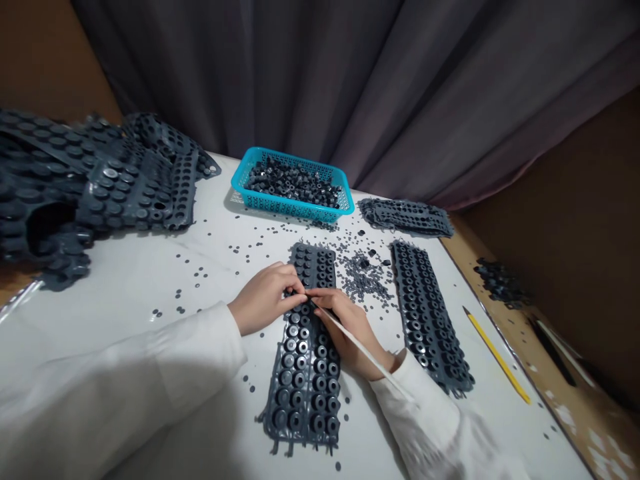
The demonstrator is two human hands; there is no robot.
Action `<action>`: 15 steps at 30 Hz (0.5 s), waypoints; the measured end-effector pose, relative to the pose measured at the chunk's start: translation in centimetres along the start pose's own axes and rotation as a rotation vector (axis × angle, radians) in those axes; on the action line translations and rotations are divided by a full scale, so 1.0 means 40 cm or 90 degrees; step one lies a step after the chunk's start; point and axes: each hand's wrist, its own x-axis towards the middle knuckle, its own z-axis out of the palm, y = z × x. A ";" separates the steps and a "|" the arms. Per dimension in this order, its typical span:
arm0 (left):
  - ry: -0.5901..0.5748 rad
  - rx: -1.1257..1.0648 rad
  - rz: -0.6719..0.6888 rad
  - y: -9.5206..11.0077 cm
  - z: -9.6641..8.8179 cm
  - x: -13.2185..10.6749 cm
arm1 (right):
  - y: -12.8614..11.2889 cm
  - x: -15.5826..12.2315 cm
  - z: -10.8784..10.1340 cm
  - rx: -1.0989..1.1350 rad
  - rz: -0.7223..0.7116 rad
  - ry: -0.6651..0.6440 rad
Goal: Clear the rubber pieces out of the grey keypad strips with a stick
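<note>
A dark grey moulded rubber sheet (287, 380) with rows of round raised pieces lies lengthwise in front of me. Over its upper half, my left hand (270, 293) is closed in a pinch, thumb against fingers; whatever sits between them is hidden. My right hand (347, 327) grips a thin white stick (357, 343), whose tip meets the left fingertips while its other end runs back over my right sleeve. Both hands touch or hover just above the sheet; I cannot tell which.
Behind the sheet stands a blue basket (295, 209) holding many small dark rubber pieces. Small grey discs (365, 277) are scattered around. More moulded sheets lie to the right (430, 313), back right (407, 217) and piled left (125, 187). A yellow pencil (500, 360) rests near the right edge.
</note>
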 end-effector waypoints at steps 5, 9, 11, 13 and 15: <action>-0.001 -0.005 0.000 -0.003 -0.001 0.000 | 0.003 -0.001 0.003 0.023 0.031 0.027; -0.004 -0.011 0.009 -0.003 -0.002 -0.004 | 0.003 -0.003 -0.005 0.144 0.118 0.072; -0.005 -0.013 0.018 -0.003 -0.002 -0.006 | 0.003 -0.004 -0.008 0.199 0.153 0.096; -0.005 -0.013 0.026 -0.004 -0.002 -0.008 | 0.003 -0.005 -0.010 0.226 0.165 0.121; 0.000 -0.013 0.036 -0.007 -0.005 -0.006 | 0.005 -0.006 -0.010 0.219 0.160 0.140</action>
